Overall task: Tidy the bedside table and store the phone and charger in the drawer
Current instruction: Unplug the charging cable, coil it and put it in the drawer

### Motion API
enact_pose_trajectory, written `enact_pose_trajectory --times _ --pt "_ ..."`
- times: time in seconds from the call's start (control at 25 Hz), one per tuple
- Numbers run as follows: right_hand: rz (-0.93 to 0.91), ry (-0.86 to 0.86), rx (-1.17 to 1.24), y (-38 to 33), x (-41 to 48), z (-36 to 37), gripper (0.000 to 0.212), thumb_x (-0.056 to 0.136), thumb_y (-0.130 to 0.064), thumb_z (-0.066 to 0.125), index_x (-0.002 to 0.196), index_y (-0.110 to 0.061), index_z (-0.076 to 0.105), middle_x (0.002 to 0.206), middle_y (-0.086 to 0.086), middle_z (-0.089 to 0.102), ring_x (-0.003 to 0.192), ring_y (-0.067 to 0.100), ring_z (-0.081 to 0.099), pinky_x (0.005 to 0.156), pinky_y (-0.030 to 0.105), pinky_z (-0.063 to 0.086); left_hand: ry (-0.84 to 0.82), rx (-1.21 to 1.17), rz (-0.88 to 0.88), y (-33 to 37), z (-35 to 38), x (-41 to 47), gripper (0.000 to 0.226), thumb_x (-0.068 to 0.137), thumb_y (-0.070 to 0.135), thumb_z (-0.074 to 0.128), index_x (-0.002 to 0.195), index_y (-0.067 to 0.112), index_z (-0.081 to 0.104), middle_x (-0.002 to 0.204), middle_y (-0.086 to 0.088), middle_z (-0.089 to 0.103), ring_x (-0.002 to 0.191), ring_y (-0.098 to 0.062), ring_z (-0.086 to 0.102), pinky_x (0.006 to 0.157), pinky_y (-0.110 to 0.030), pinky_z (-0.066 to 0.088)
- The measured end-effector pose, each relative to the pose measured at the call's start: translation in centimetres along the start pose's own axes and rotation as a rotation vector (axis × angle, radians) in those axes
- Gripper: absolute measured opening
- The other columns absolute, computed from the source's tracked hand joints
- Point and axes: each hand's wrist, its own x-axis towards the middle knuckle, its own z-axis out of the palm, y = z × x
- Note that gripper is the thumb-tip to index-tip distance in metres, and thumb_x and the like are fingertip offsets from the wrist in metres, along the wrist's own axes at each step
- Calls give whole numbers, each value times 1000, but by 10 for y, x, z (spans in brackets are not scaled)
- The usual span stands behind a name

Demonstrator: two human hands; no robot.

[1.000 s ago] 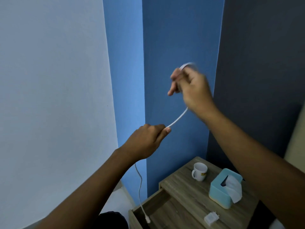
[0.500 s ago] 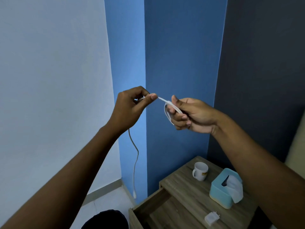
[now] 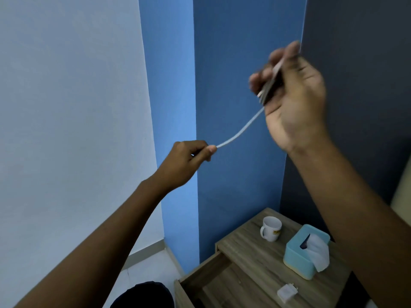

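A white charger cable (image 3: pixel 239 134) stretches in the air between both hands, in front of the blue wall. My left hand (image 3: pixel 189 161) pinches its lower end between thumb and fingers. My right hand (image 3: pixel 291 96), blurred and higher up to the right, is closed on several loops of the same cable. The white charger plug (image 3: pixel 287 292) lies on the wooden bedside table (image 3: pixel 249 247), near its front edge. The table's drawer (image 3: pixel 213 283) stands pulled out below. No phone is in view.
A white mug (image 3: pixel 271 228) stands at the back of the tabletop. A light blue tissue box (image 3: pixel 304 252) with a tissue sticking out sits to its right. Blue and dark grey walls close in behind the table. A dark shape (image 3: pixel 142 295) shows at the bottom edge.
My hands have pulled apart: the right one rose up and to the right with the loops, the left one dropped lower. The tail of cable hanging under the left hand is no longer seen.
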Motion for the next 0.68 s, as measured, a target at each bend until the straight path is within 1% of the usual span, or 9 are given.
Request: enact_pose_trajectory --times 0.08,0.16,0.2,0.28,0.36,0.44,0.52,0.56,0.68 --pt "-95 -59 -534 29 -3 -11 29 103 -22 46 84 -6 59 60 -2 64 61 25 68 69 40 56 -39 76 136 17 -1 0 36 98 34 57 71 12 67 45 11 42 45 -9 41 51 -15 28" --pt "-5 -210 -902 52 -10 -28 32 102 -25 50 83 -2 60 62 1 65 61 30 67 66 40 54 -5 138 240 31 -5 4 37 97 35 60 69 11 65 43 12 36 43 -10 38 50 -14 25" --pt "78 -276 -1004 57 -14 -36 33 102 -27 51 82 -2 60 63 3 64 59 29 65 64 39 54 28 155 269 35 -9 5 37 96 35 61 66 13 62 43 13 34 43 -10 36 50 -15 24" --pt "217 -369 -1049 59 -24 -44 35 102 -31 51 78 -8 60 61 5 60 53 25 61 60 35 53 95 151 284 38 -18 8 37 95 35 62 65 14 60 44 14 34 42 -10 33 49 -15 24" --pt "371 -456 -1014 58 -31 -43 40 102 -36 47 79 -7 60 62 7 58 52 20 56 58 33 51 140 87 236 39 -24 10 38 96 35 62 67 10 61 45 11 36 43 -10 32 49 -17 25" --pt "603 -532 -901 55 -36 -39 41 105 -35 41 82 -6 58 60 6 52 50 16 48 55 31 44 135 -59 123 40 -30 13 40 98 34 58 66 11 61 46 8 38 44 -8 31 49 -17 26" --pt "833 -556 -627 50 -40 -35 39 106 -33 36 81 -9 54 57 4 43 48 15 35 53 30 36 110 -223 4 37 -34 16 41 99 39 53 62 22 59 47 10 36 45 -5 29 47 -19 27" --pt "908 -556 -452 46 -40 -33 40 106 -34 34 80 -11 52 57 3 39 47 14 29 52 28 34 98 -309 -55 32 -36 17 42 99 43 51 60 26 57 48 10 33 45 -9 27 46 -22 26" --pt "989 -564 57 34 -43 -26 42 104 -38 29 74 -15 49 51 -3 39 45 12 22 48 24 35 111 -482 -204 18 -31 16 45 98 47 51 59 24 52 54 -1 27 48 -15 21 44 -25 21"
